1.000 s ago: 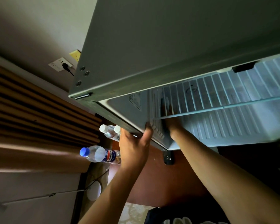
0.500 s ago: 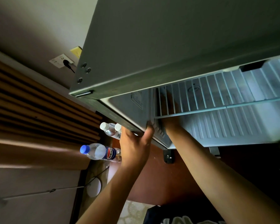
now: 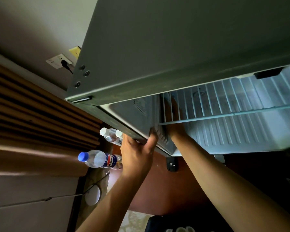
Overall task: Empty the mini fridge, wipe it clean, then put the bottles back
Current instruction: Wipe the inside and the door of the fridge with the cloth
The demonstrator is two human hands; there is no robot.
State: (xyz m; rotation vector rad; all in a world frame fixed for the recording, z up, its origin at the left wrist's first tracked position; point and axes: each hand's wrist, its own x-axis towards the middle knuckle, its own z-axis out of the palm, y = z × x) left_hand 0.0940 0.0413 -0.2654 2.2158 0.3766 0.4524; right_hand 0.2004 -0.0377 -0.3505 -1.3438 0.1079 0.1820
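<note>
Mini fridge fills the frame from 12 to 3 o'clock, seen from above and tilted; its grey top and open interior show, its right side is cut off by the frame edge. Wire shelf inside, lit pale blue; nothing seen on it, though the cavity below the shelf is partly washed out. Left hand at centre grips the fridge's left front edge: thumb laid on the inner wall, fingers wrapped behind the edge and hidden. Right hand reaches inside at about 1 o'clock from the left hand; it sits behind the shelf bars and in shadow, so cannot tell whether it is open or holds anything. Blue-capped bottle at 9 o'clock of the left hand, outside the fridge, its base hidden by that hand. Two white-capped bottles at 11 o'clock, partly hidden under the fridge edge. Wall socket with black plug at 10 o'clock of frame; wooden slats at 9 o'clock.
</note>
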